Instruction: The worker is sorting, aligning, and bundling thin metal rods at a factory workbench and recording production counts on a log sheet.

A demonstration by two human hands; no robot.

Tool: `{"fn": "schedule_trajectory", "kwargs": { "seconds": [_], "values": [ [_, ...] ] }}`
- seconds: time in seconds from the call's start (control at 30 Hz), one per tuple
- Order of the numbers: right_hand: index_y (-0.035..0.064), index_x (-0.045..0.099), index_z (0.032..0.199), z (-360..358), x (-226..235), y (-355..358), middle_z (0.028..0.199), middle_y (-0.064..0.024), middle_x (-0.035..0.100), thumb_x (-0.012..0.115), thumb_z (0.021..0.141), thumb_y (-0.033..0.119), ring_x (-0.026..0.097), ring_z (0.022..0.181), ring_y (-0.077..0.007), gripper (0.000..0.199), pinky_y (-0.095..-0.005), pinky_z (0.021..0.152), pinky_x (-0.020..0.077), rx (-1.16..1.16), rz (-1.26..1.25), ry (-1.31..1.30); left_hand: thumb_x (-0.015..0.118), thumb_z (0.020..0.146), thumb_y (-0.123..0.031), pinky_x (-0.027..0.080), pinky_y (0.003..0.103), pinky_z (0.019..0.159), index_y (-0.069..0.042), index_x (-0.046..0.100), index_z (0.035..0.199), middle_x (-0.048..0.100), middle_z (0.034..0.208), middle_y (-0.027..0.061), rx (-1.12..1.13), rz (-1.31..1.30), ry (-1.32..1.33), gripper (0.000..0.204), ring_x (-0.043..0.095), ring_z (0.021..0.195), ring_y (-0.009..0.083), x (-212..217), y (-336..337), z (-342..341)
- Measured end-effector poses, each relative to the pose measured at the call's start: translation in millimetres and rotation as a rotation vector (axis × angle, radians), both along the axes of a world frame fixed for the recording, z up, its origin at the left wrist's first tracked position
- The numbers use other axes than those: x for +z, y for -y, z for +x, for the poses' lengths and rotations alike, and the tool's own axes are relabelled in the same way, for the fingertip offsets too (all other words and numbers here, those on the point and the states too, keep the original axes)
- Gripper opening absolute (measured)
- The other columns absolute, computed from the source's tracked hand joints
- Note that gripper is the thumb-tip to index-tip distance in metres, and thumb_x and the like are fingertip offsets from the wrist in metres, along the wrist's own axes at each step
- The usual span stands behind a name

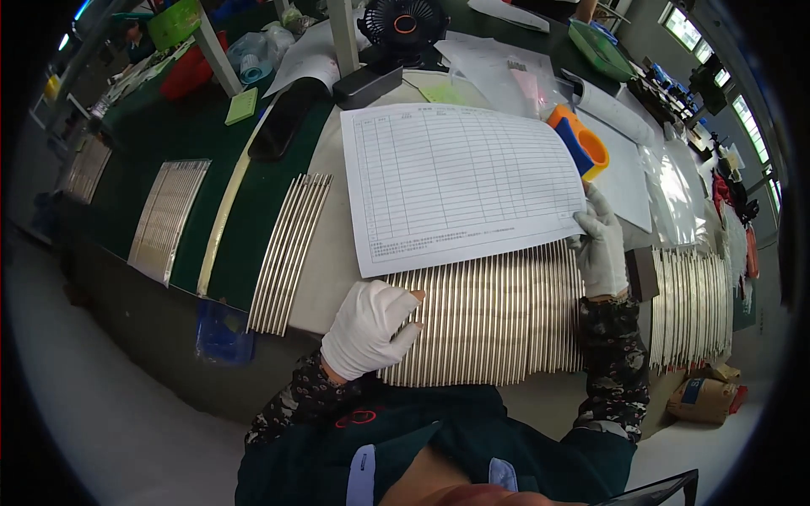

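A row of thin silvery metal rods [498,325] lies side by side on the table in front of me. My left hand [367,327], in a white glove with a fingertip bare, rests at the row's left end. Its fingers are bent, with thumb and forefinger apart over the rods, and nothing shows held in it. My right hand [602,249], also gloved, pinches the lower right corner of a printed table sheet [464,185]. That sheet spreads beyond the rods and covers their far ends. The right fingertips are partly hidden by the paper.
Smaller rod groups lie left [291,253] and right [690,308]. A dark phone [281,126], a black fan [405,29] and a black case [368,83] stand farther back. An orange and blue tape dispenser [582,145] touches the sheet's right edge. A blue bin [224,331] hangs below the table edge.
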State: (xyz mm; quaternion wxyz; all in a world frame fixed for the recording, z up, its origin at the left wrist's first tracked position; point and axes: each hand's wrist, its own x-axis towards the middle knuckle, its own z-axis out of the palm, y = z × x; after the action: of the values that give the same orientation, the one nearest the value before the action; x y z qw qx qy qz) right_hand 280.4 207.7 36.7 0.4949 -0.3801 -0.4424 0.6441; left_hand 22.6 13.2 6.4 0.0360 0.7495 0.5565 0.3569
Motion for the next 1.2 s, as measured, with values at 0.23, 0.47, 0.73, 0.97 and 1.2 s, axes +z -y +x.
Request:
{"fn": "schedule_trajectory", "kwargs": {
  "seconds": [0.23, 0.47, 0.73, 0.97, 1.2],
  "values": [
    [-0.005, 0.031, 0.13, -0.7, -10.0, -1.0, 0.094, -0.0139, 0.06, 0.043, 0.081, -0.009, 0.053, 0.055, -0.0084, 0.051, -0.0182, 0.045, 0.0425, 0.013, -0.08, 0.246, 0.067, 0.063, -0.008, 0.04, 0.033, 0.067, -0.004, 0.058, 0.101, 0.054, 0.084, 0.0045, -0.016, -0.016, -0.013, 0.039, 0.051, 0.075, 0.0211, 0.0, -2.3, -4.6],
    [-0.003, 0.029, 0.133, -4.1, -10.4, -35.1, 0.092, -0.011, 0.06, 0.048, 0.083, -0.005, 0.053, 0.056, -0.0067, 0.054, -0.0165, 0.045, 0.042, -0.036, 0.214, 0.03, 0.066, 0.064, -0.008, 0.04, 0.033, 0.067, -0.004, 0.058, 0.1, 0.053, 0.083, 0.0047, -0.035, -0.026, -0.002, 0.038, 0.051, 0.073, 0.0215, -3.8, -3.6, -1.8],
    [-0.0023, 0.032, 0.132, 2.7, -10.7, -26.1, 0.114, -0.0219, 0.051, 0.054, 0.088, 0.028, 0.055, 0.1, -0.0261, 0.058, -0.0345, 0.083, 0.0454, -0.377, 0.9, 1.211, 0.068, 0.06, -0.01, 0.041, 0.035, 0.07, -0.002, 0.057, 0.102, 0.054, 0.09, 0.0059, -0.054, 0.072, -0.029, 0.044, 0.051, 0.079, 0.022, 1.5, -6.7, -1.8],
    [0.0032, 0.034, 0.13, -2.7, -4.1, 118.9, 0.131, -0.0245, 0.035, 0.045, 0.078, 0.059, 0.028, 0.126, -0.0402, 0.077, -0.0507, 0.104, 0.0206, 0.607, 1.123, 1.414, 0.068, 0.066, -0.041, 0.023, 0.049, 0.103, -0.013, 0.038, 0.133, 0.039, 0.132, 0.0162, -0.442, -0.347, -0.266, 0.078, 0.035, 0.124, 0.0322, 20.4, -22.6, 28.4],
    [-0.0041, 0.031, 0.128, -26.0, -7.7, 129.3, 0.133, -0.0283, 0.03, 0.035, 0.081, 0.062, 0.027, 0.125, -0.0438, 0.082, -0.0509, 0.104, 0.0204, 0.724, 1.081, 1.361, 0.067, 0.065, -0.044, 0.02, 0.052, 0.103, -0.015, 0.039, 0.133, 0.037, 0.134, 0.0154, -0.405, -0.356, -0.297, 0.079, 0.034, 0.125, 0.032, 19.5, -17.0, 13.4]
  ]
}}
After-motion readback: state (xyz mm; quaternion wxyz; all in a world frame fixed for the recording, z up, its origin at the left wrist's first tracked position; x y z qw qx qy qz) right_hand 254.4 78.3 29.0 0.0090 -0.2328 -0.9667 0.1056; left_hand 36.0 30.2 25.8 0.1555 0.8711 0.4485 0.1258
